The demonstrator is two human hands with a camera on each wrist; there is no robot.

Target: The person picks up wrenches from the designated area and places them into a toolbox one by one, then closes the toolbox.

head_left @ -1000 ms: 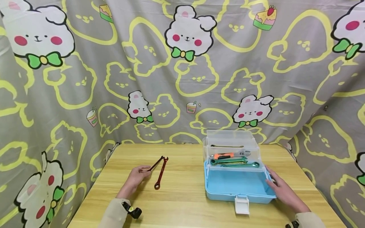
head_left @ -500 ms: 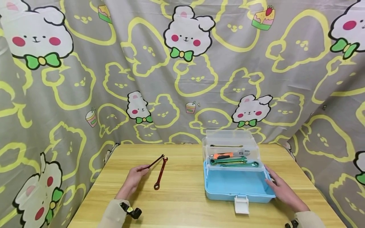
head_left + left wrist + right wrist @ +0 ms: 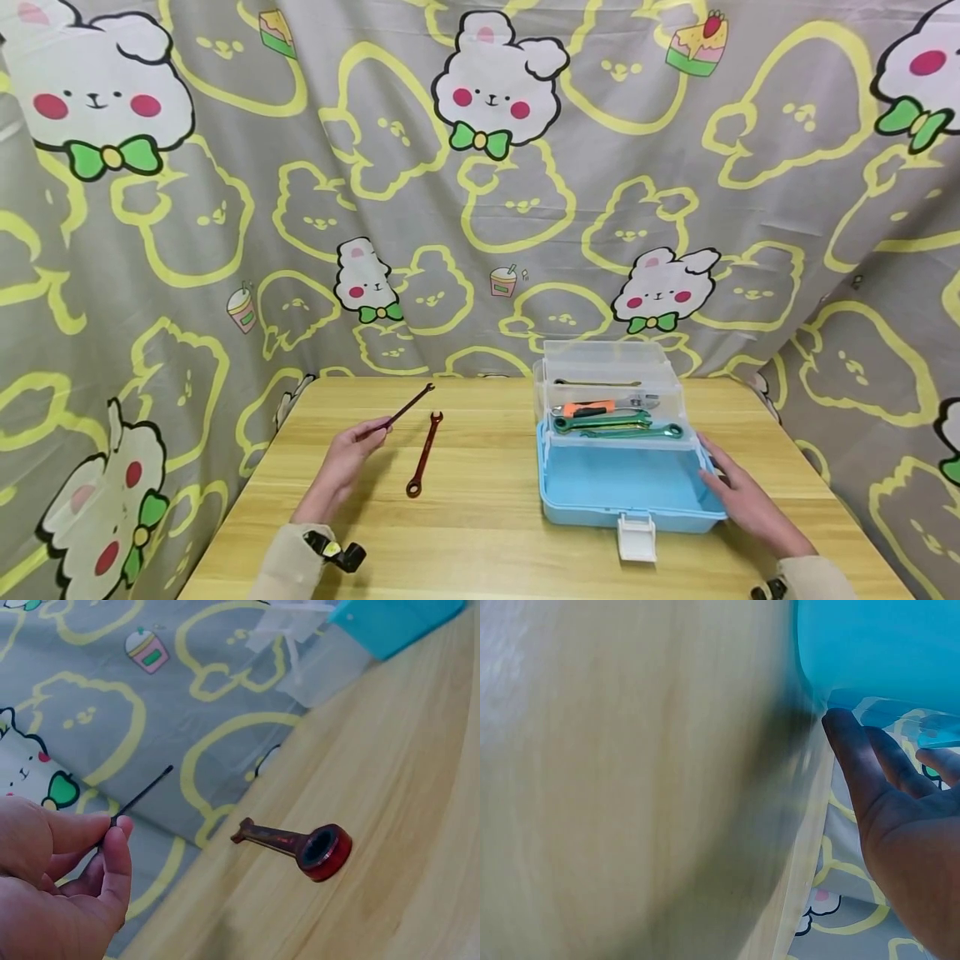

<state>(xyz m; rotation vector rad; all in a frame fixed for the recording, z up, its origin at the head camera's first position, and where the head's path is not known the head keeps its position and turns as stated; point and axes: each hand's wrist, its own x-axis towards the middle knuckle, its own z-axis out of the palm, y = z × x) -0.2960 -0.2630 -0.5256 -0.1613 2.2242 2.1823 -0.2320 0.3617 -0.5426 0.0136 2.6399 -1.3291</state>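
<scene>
In the head view my left hand (image 3: 343,463) is raised over the left part of the table, pinching a slim dark purple wrench (image 3: 411,405) between thumb and fingers. The wrench points up and to the right; its near end is hidden in the hand. A dark red ratchet wrench (image 3: 424,457) lies on the wood to the right of that hand, its ring end nearest the camera. At the right stands a blue toolbox (image 3: 592,518) with its lid up. My right hand (image 3: 750,504) rests against its right side, fingers fairly straight, as the right wrist view also shows.
Clear trays (image 3: 612,373) of the toolbox hold several tools, among them green wrenches (image 3: 637,423) and an orange-handled adjustable wrench (image 3: 592,409). A white latch (image 3: 636,540) hangs at the front. A patterned curtain (image 3: 420,208) encloses the table (image 3: 480,533) at the back and sides.
My left hand has lifted the purple wrench up off the table, away from the red one. The red wrench, the toolbox and my right hand have stayed put.
</scene>
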